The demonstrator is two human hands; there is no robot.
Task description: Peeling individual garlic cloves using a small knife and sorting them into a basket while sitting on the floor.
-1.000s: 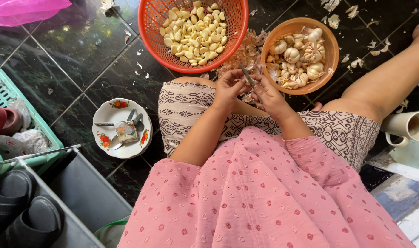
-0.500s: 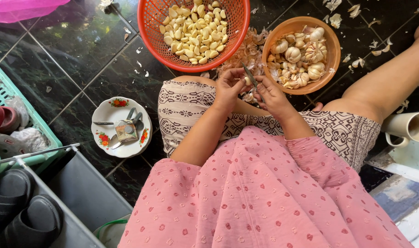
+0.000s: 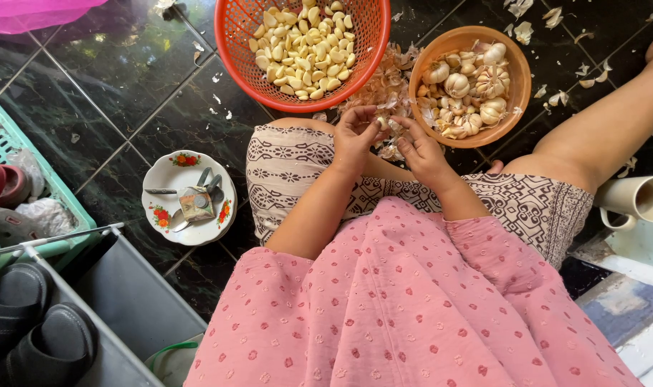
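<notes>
I sit on a dark tiled floor, with both hands raised over my knee. My left hand pinches a small garlic clove at its fingertips. My right hand meets it from the right, fingers bent on the same clove; whether it also holds a tool is unclear. Just beyond the hands lies a heap of papery garlic skins. A red mesh basket of peeled cloves stands at the top centre. An orange bowl with whole garlic bulbs stands to its right.
A white flowered plate with small metal tools and a folded packet lies left of my knee. A green crate and a grey shoe rack with black sandals fill the left edge. A white cup lies at the right. Skins litter the tiles.
Both hands have stayed over the knee, working the clove; the fingers have shifted slightly. The view has tilted a little downward.
</notes>
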